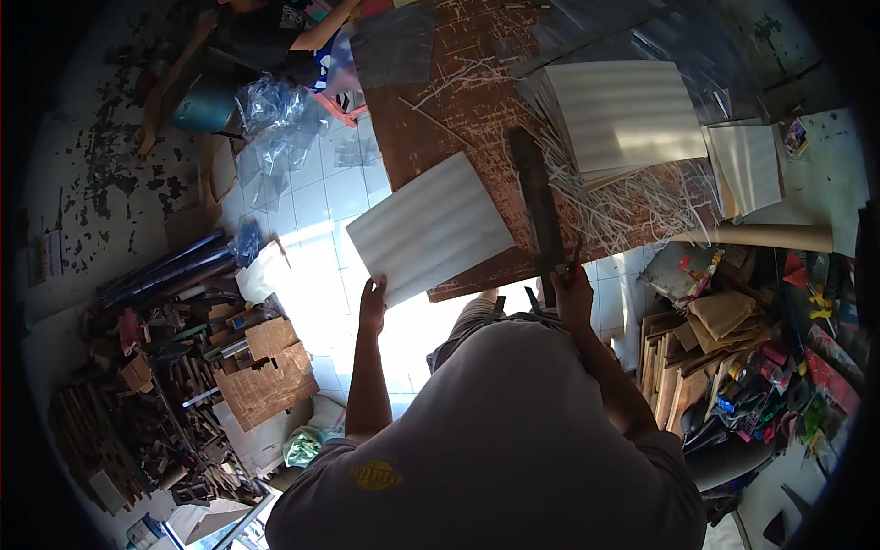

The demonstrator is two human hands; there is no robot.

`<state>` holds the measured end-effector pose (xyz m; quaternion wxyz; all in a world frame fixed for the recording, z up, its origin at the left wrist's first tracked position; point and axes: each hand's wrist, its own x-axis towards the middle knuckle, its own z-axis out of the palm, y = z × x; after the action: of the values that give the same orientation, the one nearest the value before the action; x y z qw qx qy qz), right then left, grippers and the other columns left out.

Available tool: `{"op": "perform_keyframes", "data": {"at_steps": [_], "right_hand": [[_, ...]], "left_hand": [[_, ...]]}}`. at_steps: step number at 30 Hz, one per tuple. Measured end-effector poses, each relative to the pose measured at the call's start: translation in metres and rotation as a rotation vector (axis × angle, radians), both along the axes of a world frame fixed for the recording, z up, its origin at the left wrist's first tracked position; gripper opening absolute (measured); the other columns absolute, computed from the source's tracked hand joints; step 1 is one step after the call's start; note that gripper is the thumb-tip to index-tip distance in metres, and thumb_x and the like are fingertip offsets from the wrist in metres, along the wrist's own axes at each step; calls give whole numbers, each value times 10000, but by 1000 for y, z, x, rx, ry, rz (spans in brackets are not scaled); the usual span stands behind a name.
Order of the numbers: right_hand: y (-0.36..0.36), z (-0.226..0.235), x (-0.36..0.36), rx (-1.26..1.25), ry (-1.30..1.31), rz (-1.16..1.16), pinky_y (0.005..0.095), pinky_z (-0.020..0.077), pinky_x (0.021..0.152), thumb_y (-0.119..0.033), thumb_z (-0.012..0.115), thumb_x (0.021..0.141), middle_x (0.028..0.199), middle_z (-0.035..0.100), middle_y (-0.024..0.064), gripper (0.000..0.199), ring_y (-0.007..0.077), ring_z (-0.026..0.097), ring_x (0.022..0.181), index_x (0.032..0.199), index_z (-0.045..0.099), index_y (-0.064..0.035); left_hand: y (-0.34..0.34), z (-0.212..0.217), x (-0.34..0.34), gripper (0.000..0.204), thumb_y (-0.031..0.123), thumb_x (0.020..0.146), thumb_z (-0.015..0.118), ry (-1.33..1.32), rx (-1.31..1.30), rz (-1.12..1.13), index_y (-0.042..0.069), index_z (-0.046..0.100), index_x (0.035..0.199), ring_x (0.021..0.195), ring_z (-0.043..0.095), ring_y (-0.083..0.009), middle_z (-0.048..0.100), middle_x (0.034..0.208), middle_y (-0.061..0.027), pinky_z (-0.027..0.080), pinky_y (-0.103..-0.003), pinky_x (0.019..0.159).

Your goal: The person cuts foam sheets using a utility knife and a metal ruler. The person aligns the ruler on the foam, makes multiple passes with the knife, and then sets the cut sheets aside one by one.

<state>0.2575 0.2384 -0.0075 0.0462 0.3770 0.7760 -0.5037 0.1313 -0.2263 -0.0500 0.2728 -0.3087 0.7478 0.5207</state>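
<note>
My left hand [373, 301] pinches the near left corner of a pale, thin rectangular sheet [431, 229]. The sheet lies partly on the brown worktable [403, 137], and its left part sticks out past the edge. At the table's front edge, my right hand [573, 291] is closed around the near end of a long, dark, straight bar [536, 197]. The bar points away from me across the table, just right of the sheet. A thin dark piece rises beside the right fingers; I cannot tell what it is.
A stack of pale sheets [628, 115] lies at the far right, with thin offcut strips [632, 206] heaped around it. More sheets [744, 165] stand beyond. Scrap boards [266, 371] pile up left, cardboard [678, 357] right. Another person's arm [321, 32] shows at the far left.
</note>
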Motion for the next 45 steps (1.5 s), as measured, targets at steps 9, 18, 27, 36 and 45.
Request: {"op": "perform_keyframes", "data": {"at_steps": [9,18,27,36,45], "right_hand": [[-9,34,15,339,70,-258,499,511,717,-340,673,1014,894,692,256,360,481,681,838,1065,608,10],[-47,16,20,125,328,-311,353,467,684,-204,697,1007,810,585,57,244,148,520,750,1002,563,-1],[-74,12,24,45,301,-322,316,445,687,-225,762,981,805,521,-5,282,116,488,756,978,542,-49],[-49,15,42,101,269,-367,294,426,662,-207,760,985,806,529,-10,267,88,469,730,972,536,-62],[-45,16,47,71,292,-416,295,424,678,-221,767,981,818,535,-7,272,97,480,752,943,553,-57]], "left_hand": [[80,52,-80,870,447,921,785,935,-671,-541,66,361,1578,1500,318,-450,327,1598,-278,282,-628,1196],[204,32,-125,954,616,923,683,1037,-611,-1168,108,314,1641,1600,104,-447,148,1715,-256,118,-643,1263],[169,19,-164,899,543,922,733,1121,-462,-1065,94,375,1614,1568,210,-446,227,1693,-246,187,-599,1258],[14,56,-209,557,526,916,766,537,-295,-996,9,728,1123,852,699,-274,739,916,-146,533,-393,807],[-27,142,-184,582,473,1124,456,519,46,-63,-50,632,1307,993,676,-236,714,1122,-151,525,-386,915]]}}
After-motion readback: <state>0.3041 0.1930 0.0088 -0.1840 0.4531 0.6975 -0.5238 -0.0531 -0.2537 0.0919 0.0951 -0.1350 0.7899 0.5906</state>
